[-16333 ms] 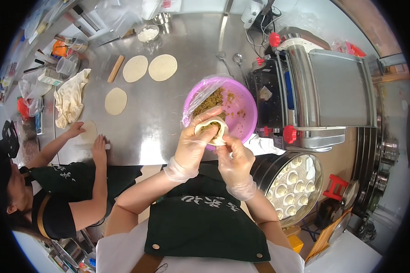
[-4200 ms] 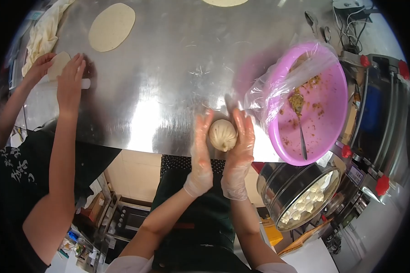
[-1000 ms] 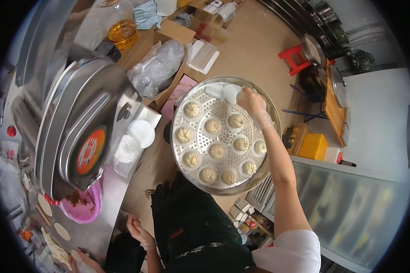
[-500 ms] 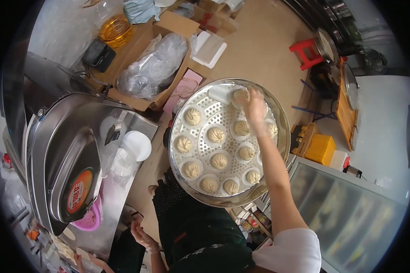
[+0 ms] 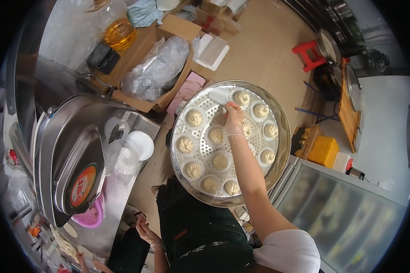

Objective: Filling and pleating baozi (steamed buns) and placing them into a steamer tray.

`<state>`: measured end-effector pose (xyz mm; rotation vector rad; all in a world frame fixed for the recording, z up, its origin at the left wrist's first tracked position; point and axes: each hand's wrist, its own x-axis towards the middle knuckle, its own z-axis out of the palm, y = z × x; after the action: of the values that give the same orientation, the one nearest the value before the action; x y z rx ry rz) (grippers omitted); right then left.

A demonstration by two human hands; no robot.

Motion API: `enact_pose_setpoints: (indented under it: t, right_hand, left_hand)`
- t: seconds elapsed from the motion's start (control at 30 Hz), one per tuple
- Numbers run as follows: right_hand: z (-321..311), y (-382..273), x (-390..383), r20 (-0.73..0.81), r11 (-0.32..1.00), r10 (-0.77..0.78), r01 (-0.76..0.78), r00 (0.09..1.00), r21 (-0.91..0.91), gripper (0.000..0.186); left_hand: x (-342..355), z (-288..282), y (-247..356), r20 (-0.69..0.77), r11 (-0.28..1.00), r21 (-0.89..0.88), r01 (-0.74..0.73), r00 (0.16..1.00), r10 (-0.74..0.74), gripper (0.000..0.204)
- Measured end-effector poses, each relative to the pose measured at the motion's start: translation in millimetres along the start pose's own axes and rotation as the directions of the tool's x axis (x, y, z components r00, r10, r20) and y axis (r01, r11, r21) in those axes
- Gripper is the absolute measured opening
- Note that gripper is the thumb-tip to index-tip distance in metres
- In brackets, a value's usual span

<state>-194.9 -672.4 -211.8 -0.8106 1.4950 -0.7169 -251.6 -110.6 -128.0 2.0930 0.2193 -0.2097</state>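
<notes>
Steel machine (image 5: 68,157): stood at far left, with a round red-and-orange sticker on its side.
Pink basin (image 5: 95,219): sat on the steel counter (image 5: 113,222), partly covered by the machine.
Bottle (image 5: 120,34): held orange liquid, beside the cardboard box.
Left hand (image 5: 148,233): hung low beside the dark apron (image 5: 205,227), well apart from the tray, fingers loosely bent and spread a little, with nothing visible in it.
Cardboard box (image 5: 178,26): stood open, filled with clear plastic bags (image 5: 157,70).
Steamer tray (image 5: 284,136): lay in front of the person, round and perforated, carrying the pleated buns (image 5: 194,118), each on a white paper round; the forearm hid part of them.
White paper stack (image 5: 219,95): lay tipped over at the tray's upper side.
Right hand (image 5: 233,117): was over the tray, fingers drawn together just beside the stack and the uppermost bun (image 5: 242,98); whether they gripped anything could not be told.
Red stool (image 5: 309,54): stood on the floor, upper right.
Yellow box (image 5: 323,151): was near the glass-topped cabinet (image 5: 341,209).
</notes>
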Motion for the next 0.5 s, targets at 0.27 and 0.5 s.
enact_pose_setpoints:
  t: [0.27,0.5]
  right_hand:
    - [6,6,3,0.012,0.998,0.050,-0.051,0.999,0.031,0.017]
    - [11,5,-15,0.052,0.981,0.108,-0.098,0.993,-0.166,0.017]
  left_hand:
    - [-6,3,-7,-0.059,0.999,-0.002,0.053,0.997,-0.053,0.022]
    - [-11,-3,-10,-0.050,0.991,-0.066,0.115,0.992,-0.118,0.025]
